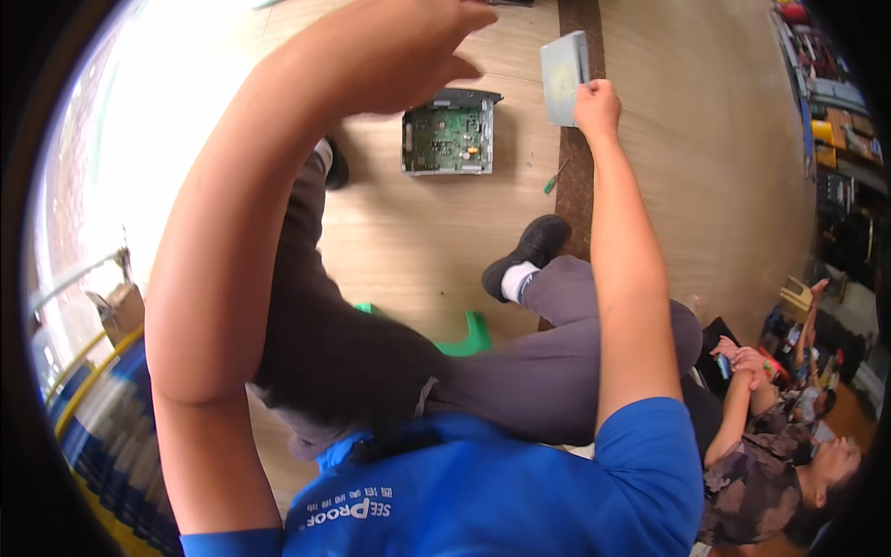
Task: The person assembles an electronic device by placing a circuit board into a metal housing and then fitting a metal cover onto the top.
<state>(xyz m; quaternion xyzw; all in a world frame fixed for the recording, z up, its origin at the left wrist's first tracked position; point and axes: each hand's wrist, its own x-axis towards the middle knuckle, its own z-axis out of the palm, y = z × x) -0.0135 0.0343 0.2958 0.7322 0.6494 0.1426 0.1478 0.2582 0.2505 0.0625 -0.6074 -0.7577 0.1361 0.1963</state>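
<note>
The right hand (597, 100) reaches out with its arm stretched and grips the lower corner of a flat grey metal cover (565, 76), held tilted above the wooden floor (705, 167). The left hand (404, 51) is raised close to the camera, fingers loosely curled, seemingly empty. Between them on the floor lies an opened device case (448, 133) showing a green circuit board, with a small screwdriver (555, 176) nearby. Another person (770, 464) sits at the right edge.

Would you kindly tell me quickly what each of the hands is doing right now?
Left hand: raised, open, holding nothing.
Right hand: closed on the grey metal cover.
</note>
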